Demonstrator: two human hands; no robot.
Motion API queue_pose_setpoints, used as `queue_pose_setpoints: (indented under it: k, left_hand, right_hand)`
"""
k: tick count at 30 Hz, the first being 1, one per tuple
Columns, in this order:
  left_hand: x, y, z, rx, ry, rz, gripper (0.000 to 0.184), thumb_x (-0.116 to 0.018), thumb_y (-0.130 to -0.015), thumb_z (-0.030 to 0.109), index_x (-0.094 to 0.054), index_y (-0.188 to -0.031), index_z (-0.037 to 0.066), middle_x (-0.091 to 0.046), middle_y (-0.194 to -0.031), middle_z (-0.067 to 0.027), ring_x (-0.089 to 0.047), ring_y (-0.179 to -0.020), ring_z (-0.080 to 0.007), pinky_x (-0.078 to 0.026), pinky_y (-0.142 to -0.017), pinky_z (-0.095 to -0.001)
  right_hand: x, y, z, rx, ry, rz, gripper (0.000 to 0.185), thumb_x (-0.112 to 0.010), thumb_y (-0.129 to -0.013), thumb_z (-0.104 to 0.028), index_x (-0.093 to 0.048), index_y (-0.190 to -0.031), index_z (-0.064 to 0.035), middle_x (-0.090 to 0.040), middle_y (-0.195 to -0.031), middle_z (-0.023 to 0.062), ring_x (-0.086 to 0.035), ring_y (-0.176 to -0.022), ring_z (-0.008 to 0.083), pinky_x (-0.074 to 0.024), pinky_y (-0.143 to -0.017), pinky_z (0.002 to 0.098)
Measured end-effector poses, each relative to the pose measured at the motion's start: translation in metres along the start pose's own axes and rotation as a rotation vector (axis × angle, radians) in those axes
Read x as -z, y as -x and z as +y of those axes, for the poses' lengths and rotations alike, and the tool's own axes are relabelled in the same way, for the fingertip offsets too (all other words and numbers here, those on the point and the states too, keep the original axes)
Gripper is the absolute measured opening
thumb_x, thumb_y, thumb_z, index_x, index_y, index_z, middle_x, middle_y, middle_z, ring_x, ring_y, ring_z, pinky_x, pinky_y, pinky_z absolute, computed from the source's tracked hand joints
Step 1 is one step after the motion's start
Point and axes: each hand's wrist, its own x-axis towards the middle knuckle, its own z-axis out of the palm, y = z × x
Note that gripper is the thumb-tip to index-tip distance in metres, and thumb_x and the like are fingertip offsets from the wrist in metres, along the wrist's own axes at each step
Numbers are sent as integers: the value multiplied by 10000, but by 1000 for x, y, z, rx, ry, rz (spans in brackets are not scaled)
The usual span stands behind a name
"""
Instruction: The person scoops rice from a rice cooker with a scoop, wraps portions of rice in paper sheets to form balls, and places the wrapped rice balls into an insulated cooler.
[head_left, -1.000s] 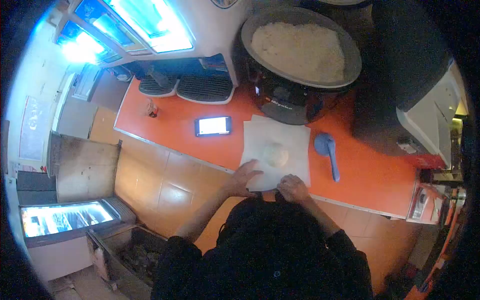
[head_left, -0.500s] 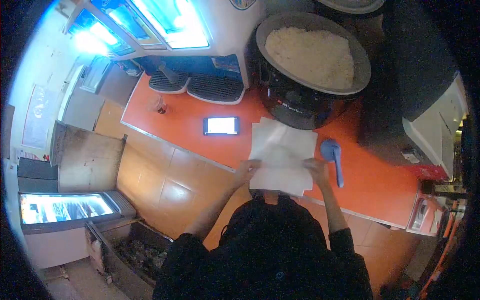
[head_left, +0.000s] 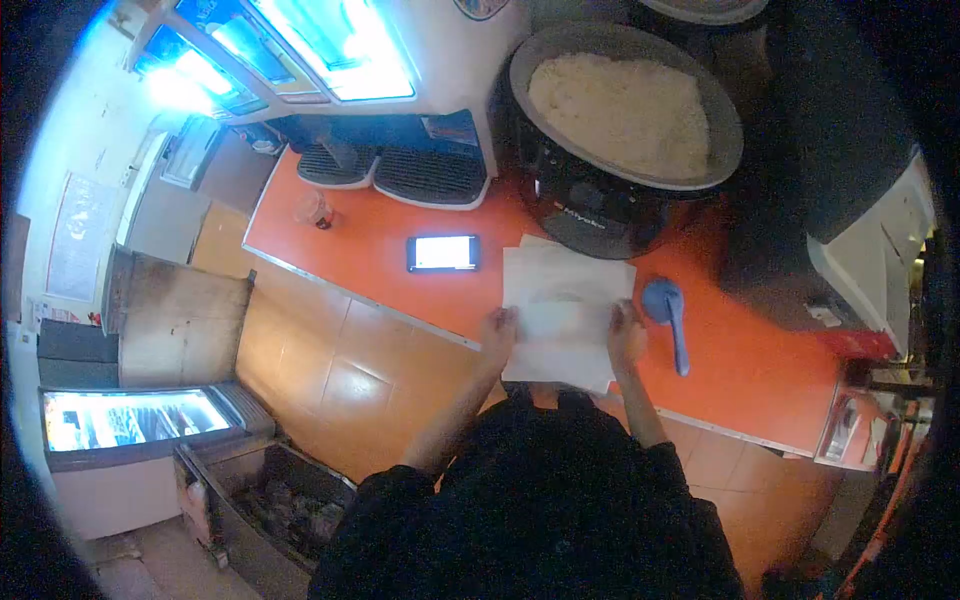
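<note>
White paper sheets (head_left: 570, 272) lie stacked and slightly fanned on the orange counter. My left hand (head_left: 499, 328) is closed on the left edge of the top sheet, and my right hand (head_left: 625, 328) is closed on its right edge. Between them the paper looks bowed, though motion blurs it. A blue rice scoop (head_left: 668, 318) rests just right of my right hand. Behind the sheets stands a black rice cooker (head_left: 580, 215), its lid off, filled with white rice (head_left: 620, 112).
Left of the paper, a lit phone (head_left: 443, 254) lies on the counter (head_left: 370, 285). A small clear cup (head_left: 316, 212) stands farther left, before a drink dispenser with black drip trays (head_left: 430, 178). A white-and-dark appliance (head_left: 870, 240) is at the right.
Both hands have moved slightly forward, away from my body, and a little closer together. The held sheet now bows in the middle. The phone, scoop and cooker have stayed in place.
</note>
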Motion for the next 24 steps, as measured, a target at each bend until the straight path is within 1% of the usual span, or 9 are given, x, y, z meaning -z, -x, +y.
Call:
queue_pose_setpoints:
  k: [4, 6, 9, 12, 15, 17, 18, 20, 24]
  left_hand:
    - [-2, -7, -36, -16, 298, 21, 217, -563, -932, 185, -550, -782, 29, -548, -751, -1, -535, -731, -111, -445, -649, -262]
    - [5, -9, -50, 37, 571, -8, 218, -554, -937, 189, -551, -790, 27, -554, -755, -5, -542, -735, -114, -454, -652, -269]
    - [21, 7, -21, -2, 189, -59, 253, -527, -953, 218, -542, -787, 27, -550, -693, -25, -576, -663, -144, -492, -610, -294]
    - [33, 26, 14, 58, 161, 294, 280, -516, -955, 251, -577, -816, 15, -580, -655, -76, -591, -562, -185, -516, -559, -318]
    - [44, 33, 51, 612, 60, -252, 290, -524, -943, 260, -617, -890, -10, -616, -652, -103, -584, -490, -199, -522, -535, -323]
    - [43, 24, 33, 699, 325, -336, 303, -584, -892, 263, -639, -981, -22, -664, -770, -106, -620, -589, -175, -516, -577, -296]
    - [47, 17, 24, 693, 319, -344, 303, -584, -892, 263, -639, -981, -22, -664, -770, -106, -620, -589, -175, -516, -577, -296]
    - [61, 4, 13, 140, 131, -448, 315, -637, -842, 234, -636, -1026, -22, -673, -854, -79, -635, -721, -152, -515, -646, -283]
    - [42, -41, 39, 131, 149, -576, 365, -692, -770, 205, -636, -1056, -14, -672, -916, -64, -626, -816, -154, -510, -719, -286]
  right_hand:
    - [9, 40, -27, 283, 479, 233, 422, -531, -893, -187, -479, -1299, -85, -506, -1279, 213, -477, -1209, 347, -406, -969, 455]
    - [-3, 47, -21, 904, 197, -153, 556, -513, -862, -165, -373, -1390, -63, -367, -1436, 131, -355, -1324, 298, -333, -1042, 440]
    - [-11, 46, -27, 898, 250, -224, 608, -505, -855, -183, -313, -1415, -44, -305, -1472, 144, -273, -1372, 299, -258, -1108, 440]
    - [-2, 43, -36, 894, 207, -251, 605, -484, -866, -198, -301, -1409, -4, -296, -1478, 138, -256, -1380, 303, -239, -1121, 436]
    - [-10, 43, -31, 882, 216, -227, 620, -485, -860, -186, -287, -1420, -11, -291, -1480, 144, -256, -1380, 304, -227, -1128, 437]
    - [-14, 41, -27, 860, 176, -248, 629, -484, -858, -182, -274, -1427, -16, -283, -1484, 148, -247, -1385, 306, -219, -1131, 444]
    - [-14, 39, -26, 844, 142, -276, 638, -483, -857, -178, -261, -1434, -21, -274, -1488, 153, -237, -1389, 308, -211, -1134, 451]
    - [-7, 41, -30, 846, 151, -278, 643, -484, -855, -175, -254, -1437, -24, -267, -1492, 155, -226, -1394, 309, -206, -1136, 451]
    - [-9, 41, -29, 861, 156, -282, 661, -493, -851, -173, -237, -1443, -26, -246, -1505, 146, -199, -1407, 306, -195, -1142, 448]
